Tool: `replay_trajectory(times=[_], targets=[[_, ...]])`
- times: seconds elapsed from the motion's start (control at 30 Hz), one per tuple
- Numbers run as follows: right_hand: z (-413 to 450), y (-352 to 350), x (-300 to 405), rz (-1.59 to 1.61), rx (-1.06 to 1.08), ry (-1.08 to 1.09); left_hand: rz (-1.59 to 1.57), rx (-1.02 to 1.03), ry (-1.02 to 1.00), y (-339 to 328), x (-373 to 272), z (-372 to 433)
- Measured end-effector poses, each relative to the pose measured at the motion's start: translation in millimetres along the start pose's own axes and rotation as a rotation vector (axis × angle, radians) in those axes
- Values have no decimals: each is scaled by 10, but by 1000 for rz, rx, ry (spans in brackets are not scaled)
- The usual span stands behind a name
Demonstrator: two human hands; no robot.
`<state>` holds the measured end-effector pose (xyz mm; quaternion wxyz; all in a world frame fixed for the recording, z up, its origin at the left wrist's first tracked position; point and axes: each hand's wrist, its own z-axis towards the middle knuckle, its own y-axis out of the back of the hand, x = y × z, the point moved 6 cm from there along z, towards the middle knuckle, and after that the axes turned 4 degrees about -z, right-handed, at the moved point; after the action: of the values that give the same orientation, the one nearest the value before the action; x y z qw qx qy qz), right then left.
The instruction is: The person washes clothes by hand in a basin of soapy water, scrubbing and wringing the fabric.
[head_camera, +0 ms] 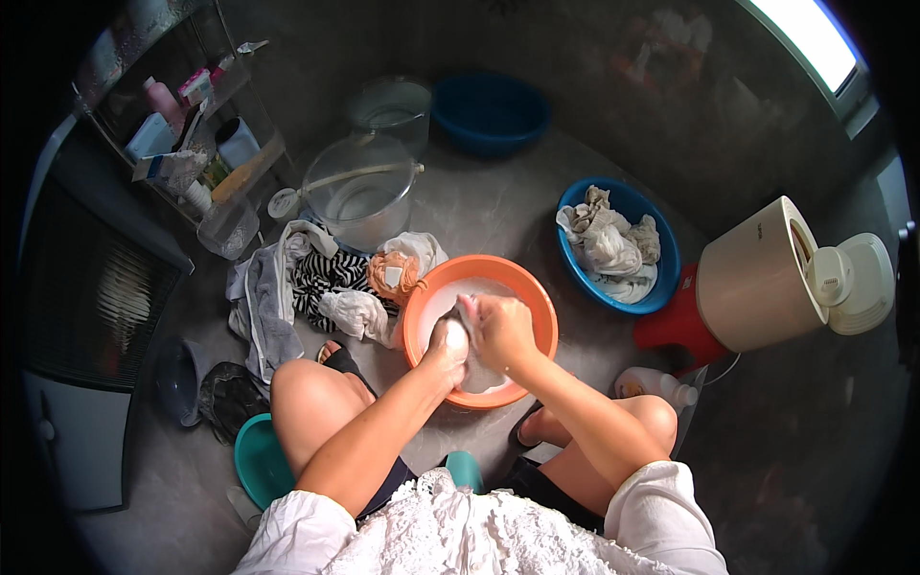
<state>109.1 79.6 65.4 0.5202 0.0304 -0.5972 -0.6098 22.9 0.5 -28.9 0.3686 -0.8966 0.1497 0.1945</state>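
An orange plastic basin [550,316] with whitish soapy water stands on the floor between my knees. Over it, my left hand [447,353] is closed around part of a wet, pale cloth [483,374], with suds on the thumb side. My right hand [503,329] is curled in a fist on the same cloth, close beside the left. The cloth's lower part hangs into the basin; the rest is hidden by the hands. Left of the basin lie a peach-coloured garment [384,277] with a white block on it, a zebra-striped cloth [327,277] and a white cloth [356,314].
A blue basin [563,248] holds pale wet clothes. Beside it stand a red and beige appliance [755,280] and a detergent bottle [647,384]. Behind are a clear bucket [359,208] and another blue basin [492,118]. Grey clothing [266,309] and a shelf rack [269,154] are left.
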Motion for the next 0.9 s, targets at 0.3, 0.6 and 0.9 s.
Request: replay_trajectory(times=[0.3, 0.6, 0.9], targets=[[-5, 211, -382, 978, 379, -484, -56, 139, -75, -146, -459, -592], [2, 220, -267, 952, 422, -395, 290, 472, -160, 188, -480, -559], [-2, 271, -187, 913, 408, -380, 267, 435, -108, 96, -493, -610]])
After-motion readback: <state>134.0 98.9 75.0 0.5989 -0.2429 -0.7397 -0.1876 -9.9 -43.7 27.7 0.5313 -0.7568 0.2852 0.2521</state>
